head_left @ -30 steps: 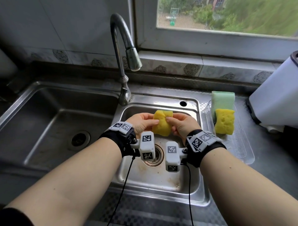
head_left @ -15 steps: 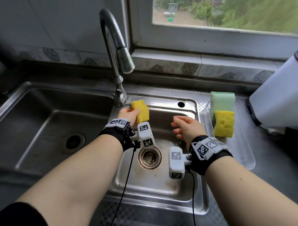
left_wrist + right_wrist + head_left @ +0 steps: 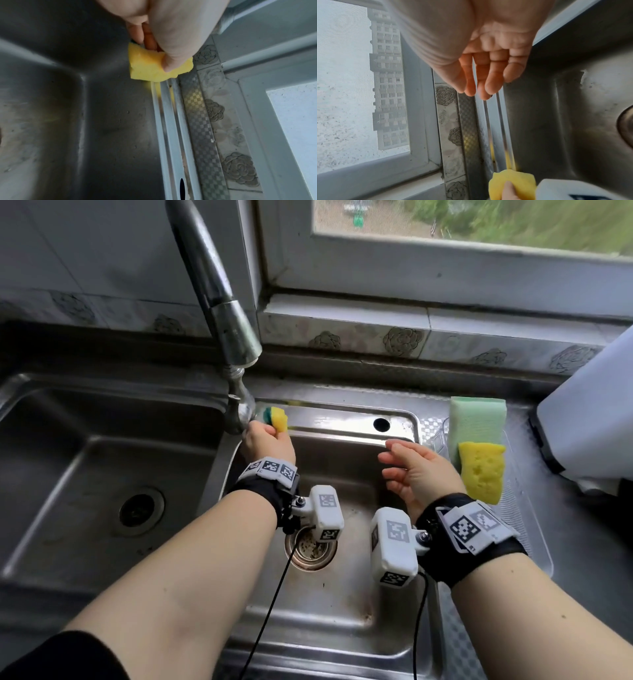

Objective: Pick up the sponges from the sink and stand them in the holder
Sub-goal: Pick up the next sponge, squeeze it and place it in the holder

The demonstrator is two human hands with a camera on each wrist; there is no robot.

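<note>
Two sponges (image 3: 479,453) stand in the holder (image 3: 527,508); my left hand (image 3: 269,441) pinches the last sponge (image 3: 276,419), right hand (image 3: 418,470) spread empty.

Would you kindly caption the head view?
Left hand grips a yellow sponge beside the faucet; right hand open.

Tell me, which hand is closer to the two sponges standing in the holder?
Right. The right hand hangs open over the sink, just left of the holder's sponges. The left hand is across the basin by the tap, holding another sponge.
</note>
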